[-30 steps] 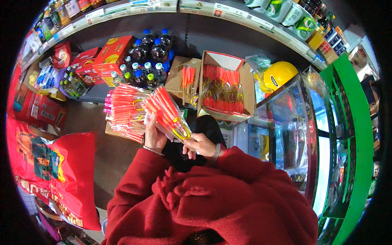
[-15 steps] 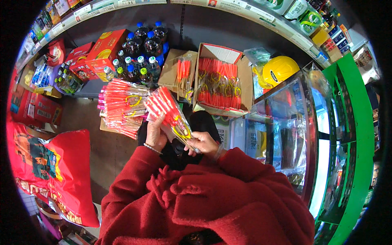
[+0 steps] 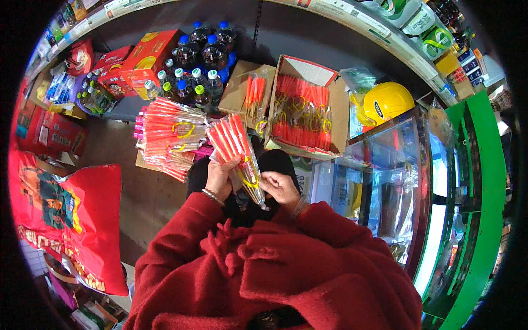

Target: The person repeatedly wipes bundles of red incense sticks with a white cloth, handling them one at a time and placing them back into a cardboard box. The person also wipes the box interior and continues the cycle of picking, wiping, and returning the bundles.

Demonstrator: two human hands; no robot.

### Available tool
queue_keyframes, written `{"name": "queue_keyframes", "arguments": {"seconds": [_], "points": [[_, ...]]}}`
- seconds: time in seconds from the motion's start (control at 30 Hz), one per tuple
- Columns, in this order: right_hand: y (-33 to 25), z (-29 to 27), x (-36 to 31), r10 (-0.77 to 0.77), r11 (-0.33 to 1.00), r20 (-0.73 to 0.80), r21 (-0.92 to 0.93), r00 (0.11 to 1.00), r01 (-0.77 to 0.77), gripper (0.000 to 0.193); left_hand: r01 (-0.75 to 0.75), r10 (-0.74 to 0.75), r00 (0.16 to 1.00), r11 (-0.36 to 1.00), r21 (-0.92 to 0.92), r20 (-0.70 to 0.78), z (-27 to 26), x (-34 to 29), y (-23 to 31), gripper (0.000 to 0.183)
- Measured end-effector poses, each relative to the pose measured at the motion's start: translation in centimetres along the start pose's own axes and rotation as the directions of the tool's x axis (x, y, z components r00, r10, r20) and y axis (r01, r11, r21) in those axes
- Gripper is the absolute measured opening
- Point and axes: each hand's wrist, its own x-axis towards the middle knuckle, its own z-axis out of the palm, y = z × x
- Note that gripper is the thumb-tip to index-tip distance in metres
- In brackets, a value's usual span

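Note:
My left hand (image 3: 221, 177) is closed round the left side of a clear plastic packet of red sticks (image 3: 233, 144), candle-like with thin brown stems and yellow marking. The packet tilts, its red ends pointing away from me and its stems towards me. Curled at its right edge, near the stems, is my right hand (image 3: 281, 190); its fingertips meet the wrapper there. Just left of the packet lies a stack of similar packets (image 3: 170, 132). Ahead, an open cardboard box (image 3: 338, 129) holds more of them in rows.
Dark bottles (image 3: 214, 55) with blue caps stand behind the stack, beside red boxes (image 3: 148, 58). A yellow helmet (image 3: 389, 103) sits beyond a glass case (image 3: 385, 170) on my right. On the left is a large red bag (image 3: 93, 220). A shelf edge (image 3: 352, 22) runs across the top.
My right hand has shifted from the packet's stem end to its right edge. The packet now stands more steeply. The whole view has shifted slightly.

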Motion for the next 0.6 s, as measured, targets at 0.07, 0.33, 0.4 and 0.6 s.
{"name": "queue_keyframes", "arguments": {"seconds": [0.07, 0.33, 0.4, 0.6], "points": [[-0.2, -0.4, 0.7, 0.043, 0.998, -0.059, -0.035, 0.997, -0.045, 0.026, -0.027, 0.027, 1.000, 0.999, -0.028, 0.015, 0.3, 0.1, -0.2, 0.034], [-6.8, -3.3, 3.2, -0.526, 0.336, 0.093, -0.890, 0.845, 0.307, 0.052, 0.070, -0.081, 0.976, 0.996, 0.062, 0.200, 0.1, 1.5, 0.8, 0.042], [-11.4, -3.4, 4.5, -0.426, 0.198, 0.315, -0.882, 0.848, 0.427, 0.074, 0.210, -0.226, 0.947, 0.973, 0.090, 0.230, 1.0, 1.3, 1.8, 0.048], [-13.6, -4.2, 6.0, 0.002, -0.113, 0.719, -0.691, 0.695, 0.714, 0.110, 0.317, -0.469, 0.780, 0.867, 0.384, 0.414, 1.9, 2.0, 2.7, 0.053]]}}
